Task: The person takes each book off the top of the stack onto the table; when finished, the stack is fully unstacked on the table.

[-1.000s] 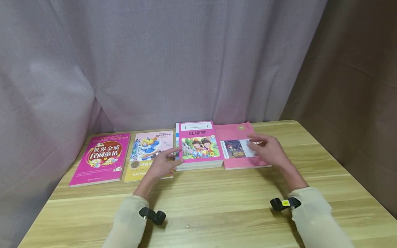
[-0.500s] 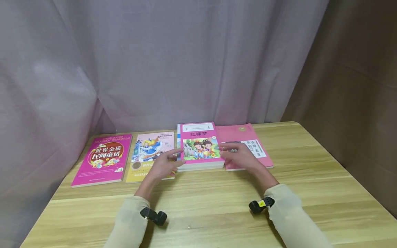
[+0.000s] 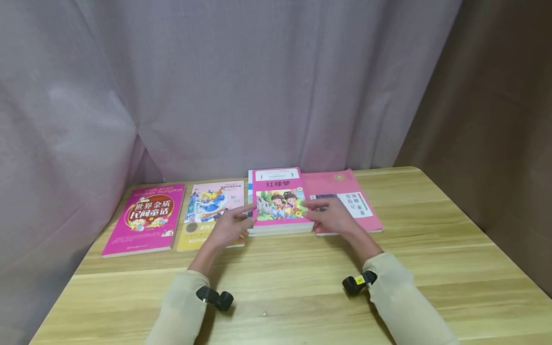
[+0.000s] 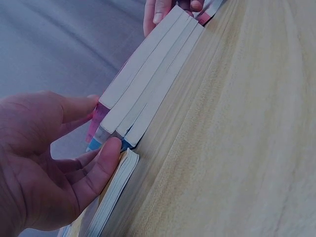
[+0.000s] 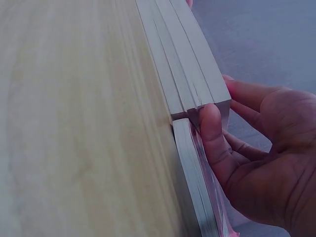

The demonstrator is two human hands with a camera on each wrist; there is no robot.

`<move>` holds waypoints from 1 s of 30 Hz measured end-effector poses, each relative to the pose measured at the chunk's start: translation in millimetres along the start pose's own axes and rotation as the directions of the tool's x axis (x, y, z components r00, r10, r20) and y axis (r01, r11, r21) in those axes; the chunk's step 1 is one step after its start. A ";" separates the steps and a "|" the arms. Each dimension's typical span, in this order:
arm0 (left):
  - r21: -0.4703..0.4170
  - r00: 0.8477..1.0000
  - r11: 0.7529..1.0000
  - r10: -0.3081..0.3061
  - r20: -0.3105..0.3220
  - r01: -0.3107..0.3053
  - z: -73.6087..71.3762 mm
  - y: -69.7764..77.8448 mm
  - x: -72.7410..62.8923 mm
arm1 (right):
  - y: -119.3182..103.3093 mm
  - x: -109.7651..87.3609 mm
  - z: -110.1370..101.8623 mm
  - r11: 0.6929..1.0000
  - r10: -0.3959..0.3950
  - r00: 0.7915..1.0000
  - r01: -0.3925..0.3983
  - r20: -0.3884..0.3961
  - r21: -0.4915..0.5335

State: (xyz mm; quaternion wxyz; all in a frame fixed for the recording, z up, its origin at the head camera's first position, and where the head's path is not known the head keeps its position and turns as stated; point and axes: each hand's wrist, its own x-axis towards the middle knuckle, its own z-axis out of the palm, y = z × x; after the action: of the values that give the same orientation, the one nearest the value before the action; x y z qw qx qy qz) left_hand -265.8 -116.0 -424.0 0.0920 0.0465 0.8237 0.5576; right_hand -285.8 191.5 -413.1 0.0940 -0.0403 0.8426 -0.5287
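Note:
A stack of several thick books (image 3: 280, 229) lies flat in the middle, topped by a pink book (image 3: 276, 194) with two cartoon figures. My left hand (image 3: 228, 227) holds the stack's left edge. In the left wrist view, one left fingertip (image 4: 93, 102) is at the top pink book and another digit reaches the lower books' corner. The right edge is held by my right hand (image 3: 329, 218). In the right wrist view, its digits (image 5: 212, 121) bend about the stack's corner. The far side of the stack is hidden in both wrist views.
Left of the stack lie a yellow-and-pink book (image 3: 213, 199) and a magenta book (image 3: 144, 220). Close on the right is a pink book (image 3: 345, 184), partly behind my right hand. Grey curtain (image 3: 258, 81) hangs behind the wooden table (image 3: 280, 297).
My right hand has moved left from over the pink book on the right to the stack's right edge. The left hand stays at the left edge. The books keep their places.

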 end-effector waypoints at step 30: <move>0.036 0.999 0.999 -0.035 -0.018 0.036 2.8 -0.9 0.3 | 10.7 -8.7 -19.6 0.992 0.013 0.996 -0.024 0.094 0.122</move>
State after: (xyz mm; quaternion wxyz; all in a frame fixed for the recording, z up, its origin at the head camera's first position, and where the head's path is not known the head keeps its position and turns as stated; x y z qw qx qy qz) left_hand -265.5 -113.7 -425.9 0.0938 0.0285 0.8350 0.5414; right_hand -280.9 214.9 -413.4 0.1403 -0.0511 0.8035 -0.5763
